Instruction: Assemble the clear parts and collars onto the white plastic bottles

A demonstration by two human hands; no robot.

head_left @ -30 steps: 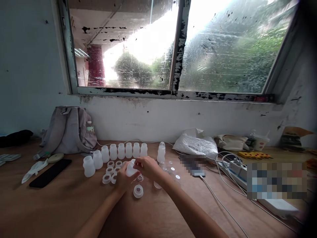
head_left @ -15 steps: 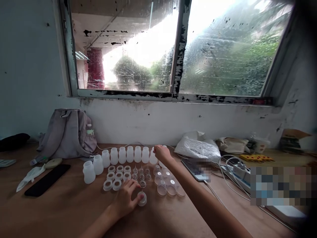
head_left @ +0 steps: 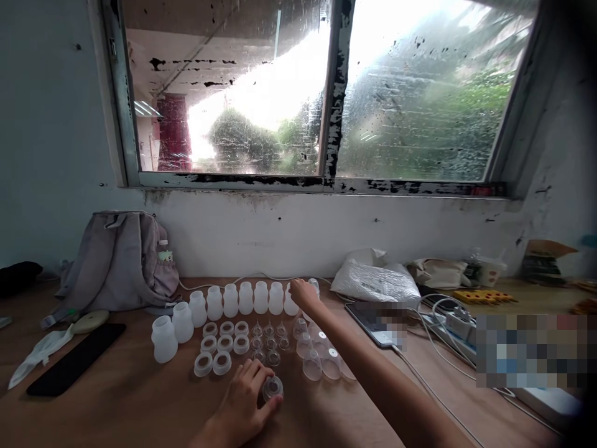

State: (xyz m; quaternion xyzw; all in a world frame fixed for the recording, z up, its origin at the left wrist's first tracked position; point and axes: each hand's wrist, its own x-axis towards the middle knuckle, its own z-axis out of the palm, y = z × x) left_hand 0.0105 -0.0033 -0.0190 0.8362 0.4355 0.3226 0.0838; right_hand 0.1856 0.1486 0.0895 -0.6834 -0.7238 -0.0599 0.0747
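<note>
A curved row of white plastic bottles (head_left: 245, 297) stands on the brown table (head_left: 116, 404). In front of it lie white screw rings (head_left: 225, 343), small clear nipples (head_left: 269, 330) and clear caps (head_left: 321, 363). My left hand (head_left: 247, 404) rests near the front edge, fingers closed on a small ring with a nipple (head_left: 273, 388). My right hand (head_left: 304, 294) reaches to the right end of the row and is closed round a bottle (head_left: 314, 287) there, which it mostly hides.
A grey backpack (head_left: 120, 261) leans on the wall at the left, with a black phone (head_left: 74, 359) and a white cloth (head_left: 40, 353) before it. At the right lie a plastic bag (head_left: 375, 281), a charging phone (head_left: 379, 318), cables and a power strip (head_left: 459, 323).
My hands, first together on one bottle, have parted. The right one set it at the row's right end. The left one dropped to the ring with a nipple near the front edge.
</note>
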